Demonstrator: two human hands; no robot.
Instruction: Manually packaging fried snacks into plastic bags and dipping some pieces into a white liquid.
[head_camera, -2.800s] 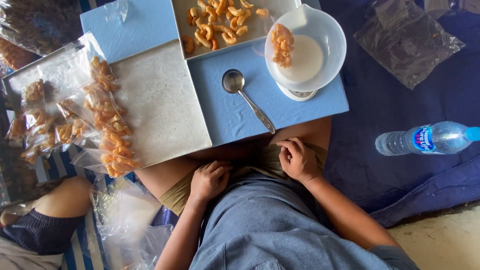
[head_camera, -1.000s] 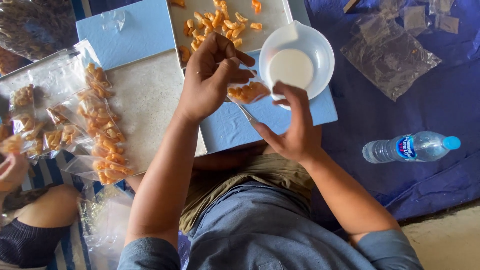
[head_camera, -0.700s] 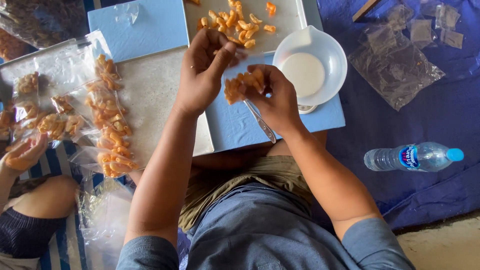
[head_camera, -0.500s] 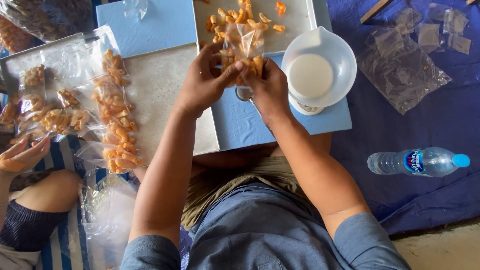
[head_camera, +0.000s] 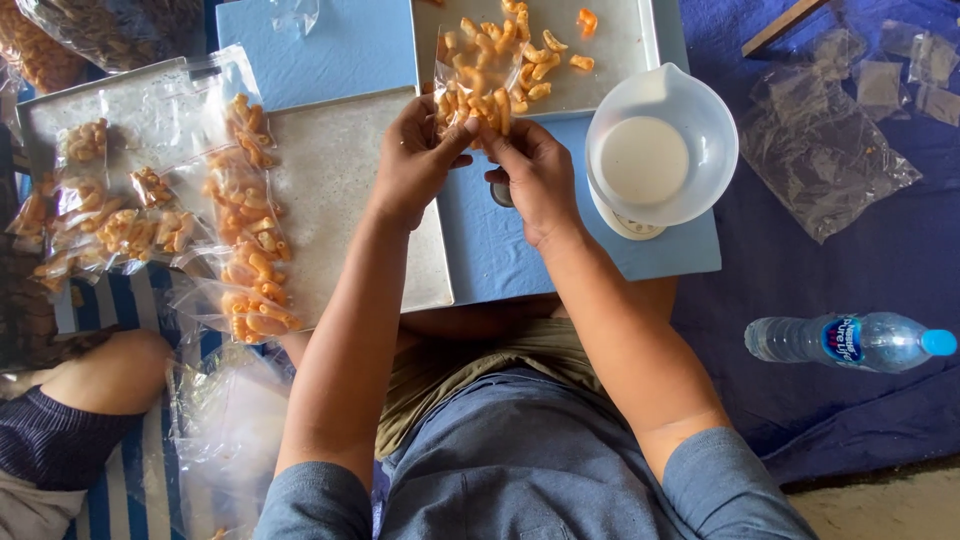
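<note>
Both hands now pinch one small clear bag of orange curled snacks: left hand and right hand grip its lower corners, raised upright over the metal tray (seconds ago both rested idle); the white bowl beside them sits emptied.

Clear snack bag held centre, filled bags left, perhaps empties right

Dark blue cloth over pale floor.
</note>
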